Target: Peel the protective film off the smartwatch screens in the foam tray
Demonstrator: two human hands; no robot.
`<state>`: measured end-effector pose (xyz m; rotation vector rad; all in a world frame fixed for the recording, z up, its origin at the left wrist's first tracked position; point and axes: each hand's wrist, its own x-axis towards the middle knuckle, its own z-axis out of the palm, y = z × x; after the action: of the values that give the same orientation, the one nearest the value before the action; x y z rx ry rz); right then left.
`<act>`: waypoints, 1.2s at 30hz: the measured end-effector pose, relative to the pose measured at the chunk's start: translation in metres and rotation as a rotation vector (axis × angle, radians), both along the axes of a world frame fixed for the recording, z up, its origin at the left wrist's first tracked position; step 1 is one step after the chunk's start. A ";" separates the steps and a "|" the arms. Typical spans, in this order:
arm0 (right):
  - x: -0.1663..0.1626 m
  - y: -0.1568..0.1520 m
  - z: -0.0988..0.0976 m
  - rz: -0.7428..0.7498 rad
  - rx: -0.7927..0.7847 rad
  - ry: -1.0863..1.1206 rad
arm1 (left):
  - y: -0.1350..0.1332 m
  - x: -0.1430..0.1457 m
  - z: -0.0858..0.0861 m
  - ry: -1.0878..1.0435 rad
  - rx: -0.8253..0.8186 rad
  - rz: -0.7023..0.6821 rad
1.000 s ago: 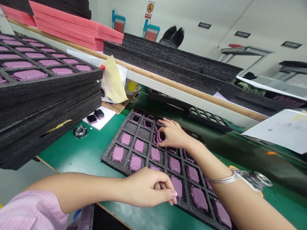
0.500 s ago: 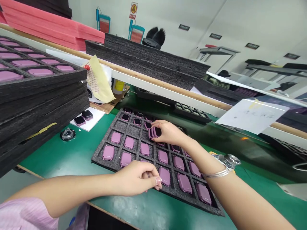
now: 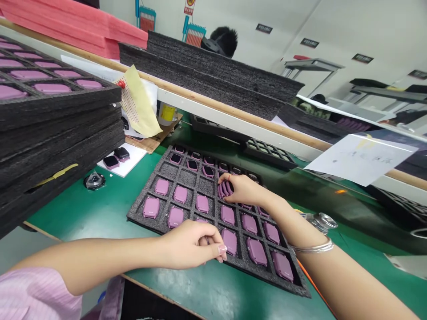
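Observation:
My right hand is closed around a small stack of purple watch cases, fingertips on the outer ones, over the middle of a black foam tray. Face-down purple watch cases lie in the tray's near compartments. Others with dark screens face up in the far rows. By the tray's front edge, my left hand has its fingers curled with thumb and fingertips together; whatever it may hold is hidden.
Left of the tray rises a stack of filled foam trays. Two dark-screened watch cases rest on white paper, with a round clear-wrapped part nearby. A shelf edge crosses behind. A metal-topped bottle stands beyond my right forearm.
My right hand has moved to the right and slightly down along the tray, and the stack in it shows more cases fanned out. My left hand stays nearly still. The view has shifted slightly.

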<state>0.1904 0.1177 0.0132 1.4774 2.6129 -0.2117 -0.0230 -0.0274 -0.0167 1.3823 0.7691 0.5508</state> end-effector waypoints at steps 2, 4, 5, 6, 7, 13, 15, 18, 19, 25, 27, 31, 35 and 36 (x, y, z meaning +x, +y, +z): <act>0.001 -0.002 0.008 -0.030 0.030 0.042 | 0.003 0.001 -0.001 -0.045 -0.062 0.002; -0.001 -0.010 0.019 -0.063 0.095 0.126 | 0.007 0.001 -0.003 -0.118 -0.137 0.032; -0.003 -0.017 0.025 -0.079 0.139 0.180 | 0.009 0.001 -0.003 -0.165 -0.182 0.069; -0.006 -0.027 0.031 -0.094 0.188 0.237 | 0.012 0.001 -0.003 -0.215 -0.232 0.118; -0.009 -0.038 0.035 -0.101 0.236 0.309 | 0.014 0.001 -0.003 -0.263 -0.283 0.172; -0.033 -0.111 0.030 0.100 0.325 0.871 | 0.019 -0.002 0.004 -0.485 -0.304 0.210; -0.037 -0.122 0.020 0.140 0.309 0.944 | 0.016 -0.002 0.006 -0.539 -0.289 0.129; -0.040 -0.127 0.004 0.159 0.274 1.059 | 0.010 0.000 0.006 -0.569 -0.310 0.111; -0.040 -0.126 -0.001 0.166 0.249 1.092 | 0.009 0.000 0.005 -0.569 -0.317 0.122; -0.038 -0.125 -0.013 0.191 0.191 1.184 | 0.010 0.000 -0.003 -0.517 -0.347 0.161; -0.038 -0.125 -0.014 0.186 0.199 1.185 | 0.011 -0.001 -0.003 -0.516 -0.345 0.164; -0.038 -0.125 -0.014 0.162 0.206 1.182 | 0.012 -0.001 -0.003 -0.521 -0.342 0.158; -0.038 -0.124 -0.016 0.178 0.236 1.188 | 0.012 0.000 -0.003 -0.529 -0.336 0.178; -0.038 -0.124 -0.016 0.185 0.241 1.187 | 0.012 0.000 -0.003 -0.526 -0.330 0.184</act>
<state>0.1523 -0.0061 -0.0031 1.3849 3.7509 -1.0673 -0.0231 -0.0153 -0.0202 0.8130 0.5266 0.8474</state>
